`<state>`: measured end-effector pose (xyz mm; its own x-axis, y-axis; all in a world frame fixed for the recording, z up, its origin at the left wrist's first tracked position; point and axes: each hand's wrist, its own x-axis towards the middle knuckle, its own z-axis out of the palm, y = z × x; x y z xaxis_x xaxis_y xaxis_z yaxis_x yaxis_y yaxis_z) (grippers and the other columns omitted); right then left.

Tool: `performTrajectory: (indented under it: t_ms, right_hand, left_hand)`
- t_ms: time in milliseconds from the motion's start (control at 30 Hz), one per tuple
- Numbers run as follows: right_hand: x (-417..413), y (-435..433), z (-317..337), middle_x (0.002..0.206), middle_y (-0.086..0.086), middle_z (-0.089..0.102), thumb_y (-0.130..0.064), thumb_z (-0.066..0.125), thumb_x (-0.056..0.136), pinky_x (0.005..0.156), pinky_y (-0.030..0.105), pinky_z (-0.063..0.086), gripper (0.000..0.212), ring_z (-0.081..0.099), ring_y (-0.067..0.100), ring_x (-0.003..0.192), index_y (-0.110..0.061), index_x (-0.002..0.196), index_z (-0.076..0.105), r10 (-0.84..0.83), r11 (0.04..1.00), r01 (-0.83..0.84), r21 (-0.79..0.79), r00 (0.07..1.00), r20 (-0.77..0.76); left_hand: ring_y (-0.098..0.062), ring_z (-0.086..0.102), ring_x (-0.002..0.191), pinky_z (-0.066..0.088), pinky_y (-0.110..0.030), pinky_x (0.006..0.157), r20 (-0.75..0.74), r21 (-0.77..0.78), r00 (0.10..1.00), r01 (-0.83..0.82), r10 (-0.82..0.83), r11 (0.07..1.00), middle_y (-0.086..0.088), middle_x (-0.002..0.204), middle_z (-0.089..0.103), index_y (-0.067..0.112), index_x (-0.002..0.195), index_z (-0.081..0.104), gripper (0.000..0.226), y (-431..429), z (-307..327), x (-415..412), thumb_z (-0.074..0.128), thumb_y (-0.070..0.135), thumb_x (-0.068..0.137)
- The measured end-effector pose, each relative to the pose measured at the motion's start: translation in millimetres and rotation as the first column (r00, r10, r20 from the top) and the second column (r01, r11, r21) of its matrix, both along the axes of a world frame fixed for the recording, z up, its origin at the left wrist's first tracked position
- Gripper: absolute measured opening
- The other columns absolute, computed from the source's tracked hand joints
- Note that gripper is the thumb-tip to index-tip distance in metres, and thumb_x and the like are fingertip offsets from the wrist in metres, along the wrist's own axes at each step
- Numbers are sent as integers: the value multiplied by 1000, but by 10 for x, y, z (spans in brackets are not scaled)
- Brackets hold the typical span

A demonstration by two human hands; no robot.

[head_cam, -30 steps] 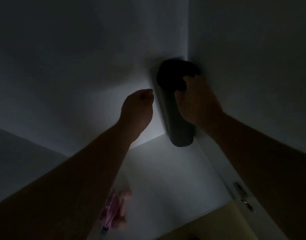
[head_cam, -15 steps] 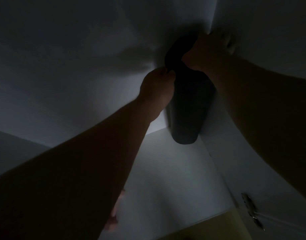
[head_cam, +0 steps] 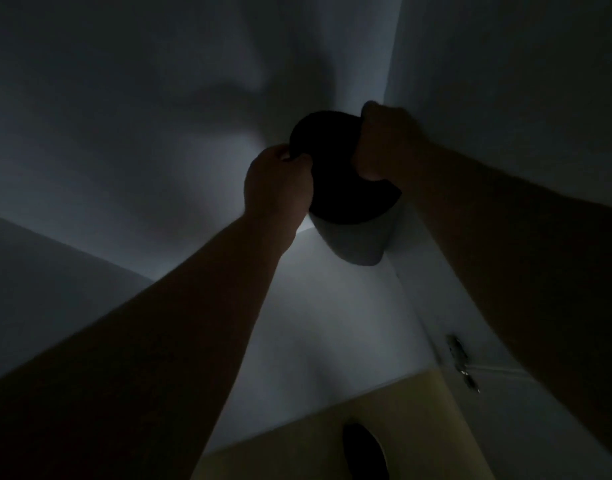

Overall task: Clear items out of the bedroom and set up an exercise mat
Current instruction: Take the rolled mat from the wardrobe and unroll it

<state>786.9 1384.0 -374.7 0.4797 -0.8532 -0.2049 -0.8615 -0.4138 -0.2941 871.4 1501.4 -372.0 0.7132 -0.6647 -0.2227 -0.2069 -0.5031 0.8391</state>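
Observation:
The room is very dark. A rolled-up dark exercise mat (head_cam: 346, 188) stands on end in the corner where two pale walls meet. Its near end tilts toward me and its lower end (head_cam: 360, 244) looks greyer. My left hand (head_cam: 280, 181) grips the roll's left side near the top. My right hand (head_cam: 384, 147) is closed on its upper right edge. Both forearms reach in from the bottom corners.
A pale floor (head_cam: 332, 323) lies below the roll. A white door with a metal handle (head_cam: 462, 362) sits at the right. A tan surface (head_cam: 332, 438) lies at the bottom, with a dark shape (head_cam: 365, 452) on it.
My left hand has come onto the roll's side and my right hand has shifted its hold on the top. The mat's top end has tipped away from the corner toward me.

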Motion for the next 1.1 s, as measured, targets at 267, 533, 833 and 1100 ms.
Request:
performTrajectory:
  t_ms: [267,533,833,1100]
  right_hand:
    - [-854,1422,338,123,16,60,-20,61,91,79,33,43,34,60,34,108,-6,120,55,-43,999,47,-25,992,121]
    - [-1673,3096,1418,89,3,50,-10,56,92,73,25,39,4,47,17,76,-7,91,54,-36,999,27,41,975,221]
    - [-2245,4719,2783,77,1,46,-12,58,89,71,29,41,27,52,19,79,-12,71,38,44,998,-50,26,977,207]
    - [-2241,5396,3580,108,9,64,-22,60,88,69,31,44,28,59,23,84,-12,114,60,331,942,-332,-37,943,-31]
  left_hand:
    - [-15,63,101,52,-33,91,168,19,966,194,-194,981,9,103,63,20,123,66,32,1413,502,-647,63,29,93]
    - [-16,62,116,47,-36,104,134,-100,984,130,-116,986,-1,125,68,19,127,66,34,3031,1391,-1408,63,26,94]
    - [-11,61,112,47,-36,104,95,-213,995,33,-13,976,5,123,66,21,127,65,31,4599,2477,-2058,53,26,99]
    - [-14,60,116,43,-39,108,86,-218,992,-69,90,974,2,126,66,21,127,65,31,5339,3136,-2187,54,19,98]
